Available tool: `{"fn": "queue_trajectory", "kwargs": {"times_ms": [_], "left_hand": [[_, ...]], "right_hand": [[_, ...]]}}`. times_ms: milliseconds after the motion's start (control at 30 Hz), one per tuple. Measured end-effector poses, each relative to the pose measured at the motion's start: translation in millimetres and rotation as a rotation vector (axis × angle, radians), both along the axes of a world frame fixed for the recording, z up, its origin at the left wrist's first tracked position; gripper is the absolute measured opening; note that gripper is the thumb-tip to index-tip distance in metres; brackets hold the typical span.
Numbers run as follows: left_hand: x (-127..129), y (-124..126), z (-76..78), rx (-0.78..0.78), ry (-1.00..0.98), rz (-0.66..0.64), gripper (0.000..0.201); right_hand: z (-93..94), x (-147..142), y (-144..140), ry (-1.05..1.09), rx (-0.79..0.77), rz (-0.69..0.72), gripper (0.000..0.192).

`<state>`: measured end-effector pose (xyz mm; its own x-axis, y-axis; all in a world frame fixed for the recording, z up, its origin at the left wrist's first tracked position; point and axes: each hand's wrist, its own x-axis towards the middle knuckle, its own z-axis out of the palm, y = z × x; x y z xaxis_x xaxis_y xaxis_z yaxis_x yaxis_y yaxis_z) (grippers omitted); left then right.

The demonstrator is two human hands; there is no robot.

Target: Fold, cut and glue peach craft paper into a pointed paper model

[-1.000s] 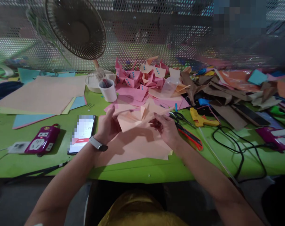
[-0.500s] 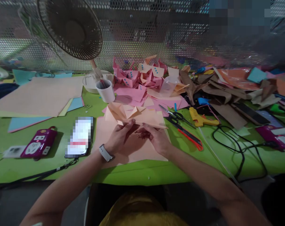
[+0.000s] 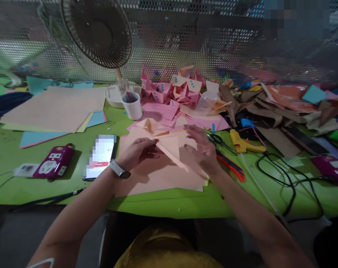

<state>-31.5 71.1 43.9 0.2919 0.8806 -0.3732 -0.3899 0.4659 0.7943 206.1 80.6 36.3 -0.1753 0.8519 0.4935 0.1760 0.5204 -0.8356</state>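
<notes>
"How do our hands stand?"
"Our left hand (image 3: 139, 152) pinches the folded peach paper (image 3: 171, 154); our right hand (image 3: 202, 150) is loosely open, fingers spread, gripping nothing."
"And where's that paper?"
"Ahead of our left hand, slanting between both, over flat peach sheets (image 3: 160, 181). A red cutter (image 3: 233, 168) lies just right of our right hand."

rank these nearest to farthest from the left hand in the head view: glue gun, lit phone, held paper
From the left hand:
1. Held paper: pinched in its fingers.
2. Lit phone: on the table, to its left.
3. Glue gun: well off to its right.
</notes>
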Motion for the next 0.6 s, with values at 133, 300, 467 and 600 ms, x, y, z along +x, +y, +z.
{"fn": "queue_trajectory", "kwargs": {"times_ms": [133, 300, 467, 600], "left_hand": [[1, -2, -2.6, -0.020, 0.033, -0.119, 0.019], [10, -8, -4.9, 0.052, -0.055, -0.154, 0.025], [18, -13, -6.5, 0.046, -0.148, -0.104, 0.022], [19, -15, -6.0, 0.051, -0.183, -0.095, 0.024]], "right_hand": [[7.0, -3, -11, -0.487, 0.586, 0.142, 0.038], [3.3, -5, -17, -0.732, 0.863, 0.204, 0.035], [-3.8, -6, -17, -0.816, 0.909, 0.227, 0.034], [-3.0, -8, -16, -0.765, 0.882, 0.265, 0.033]]}}
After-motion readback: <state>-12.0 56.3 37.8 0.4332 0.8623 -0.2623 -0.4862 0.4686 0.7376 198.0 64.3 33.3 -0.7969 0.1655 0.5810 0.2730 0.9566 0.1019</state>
